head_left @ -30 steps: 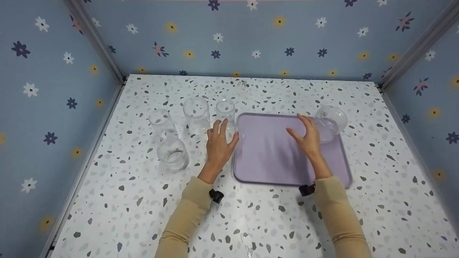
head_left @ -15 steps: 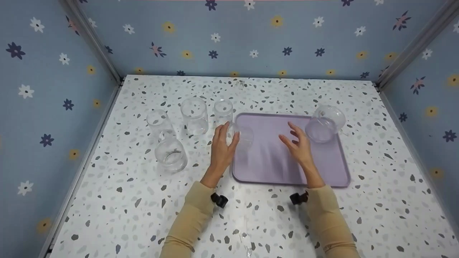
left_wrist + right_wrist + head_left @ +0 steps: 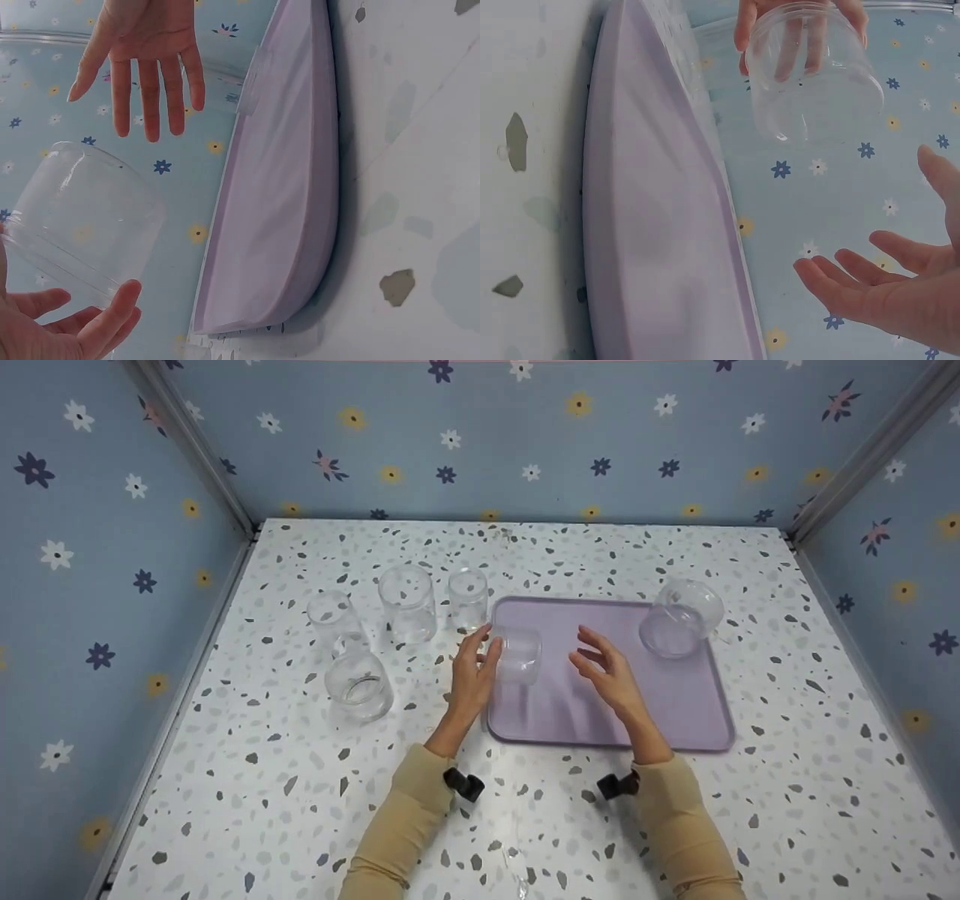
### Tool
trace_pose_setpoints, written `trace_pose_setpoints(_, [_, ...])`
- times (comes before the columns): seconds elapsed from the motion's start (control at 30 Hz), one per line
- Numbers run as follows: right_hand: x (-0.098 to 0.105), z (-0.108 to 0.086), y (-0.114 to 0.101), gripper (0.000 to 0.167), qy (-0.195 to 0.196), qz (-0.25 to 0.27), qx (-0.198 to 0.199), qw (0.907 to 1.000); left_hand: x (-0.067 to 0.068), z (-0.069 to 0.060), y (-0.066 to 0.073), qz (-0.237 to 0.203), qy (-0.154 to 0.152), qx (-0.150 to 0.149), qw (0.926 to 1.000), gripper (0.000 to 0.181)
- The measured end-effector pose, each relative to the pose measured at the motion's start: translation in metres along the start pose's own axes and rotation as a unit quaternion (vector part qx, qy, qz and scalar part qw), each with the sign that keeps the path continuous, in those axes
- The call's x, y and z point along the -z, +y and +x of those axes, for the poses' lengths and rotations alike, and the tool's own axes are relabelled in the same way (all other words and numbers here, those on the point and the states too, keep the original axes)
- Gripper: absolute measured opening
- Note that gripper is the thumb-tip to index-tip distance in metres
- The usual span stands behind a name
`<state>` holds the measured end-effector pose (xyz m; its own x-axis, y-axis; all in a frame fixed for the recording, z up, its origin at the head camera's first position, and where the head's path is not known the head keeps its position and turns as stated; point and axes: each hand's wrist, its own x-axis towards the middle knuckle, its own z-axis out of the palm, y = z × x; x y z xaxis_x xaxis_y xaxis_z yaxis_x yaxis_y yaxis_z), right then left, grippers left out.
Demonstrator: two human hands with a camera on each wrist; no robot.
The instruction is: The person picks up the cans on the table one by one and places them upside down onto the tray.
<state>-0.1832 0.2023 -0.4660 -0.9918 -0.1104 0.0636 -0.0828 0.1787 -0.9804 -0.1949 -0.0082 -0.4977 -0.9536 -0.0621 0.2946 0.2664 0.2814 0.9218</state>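
The left hand (image 3: 472, 679) grips a clear glass container (image 3: 519, 655) by its left end, holding it sideways above the left part of the lilac tray (image 3: 577, 735). In the left wrist view, fingers (image 3: 112, 319) curl round the rim end of the container (image 3: 90, 210). To the right, the right hand (image 3: 613, 679) hovers over the tray with fingers spread and holds nothing. In the right wrist view, the right hand (image 3: 892, 285) is apart from the container (image 3: 817, 82), whose closed end faces it.
Several clear glass vessels stand left of the tray: a small one (image 3: 469, 600), a wider one (image 3: 409, 604), a tall one (image 3: 335, 619) and one nearer the front (image 3: 358, 686). Two more clear pieces (image 3: 673, 630) overlap at the tray's back right corner. Patterned walls (image 3: 525, 435) enclose the table.
The left hand has brought the glass container rightward from the tray's left edge to over the tray. The right hand has moved left and slightly nearer the front, away from the clear pieces.
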Motion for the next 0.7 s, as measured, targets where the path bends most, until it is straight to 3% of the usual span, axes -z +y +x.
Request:
trace_pose_setpoints(0.33, [-0.006, 0.001, 0.016, 0.058, -0.051, 0.036, 0.019, 0.9979, -0.006, -0.005, 0.003, -0.024, -0.020, 0.030, 0.9991, 0.038])
trace_pose_setpoints(0.6, [-0.010, -0.002, 0.013, 0.064, -0.095, 0.082, 0.003, 0.9921, -0.010, -0.009, 0.005, -0.080, -0.049, 0.047, 0.9945, 0.040])
trace_pose_setpoints(0.7, [-0.012, -0.003, 0.013, 0.065, -0.101, 0.090, -0.001, 0.9908, -0.012, -0.010, 0.006, -0.083, -0.053, 0.053, 0.9937, 0.039])
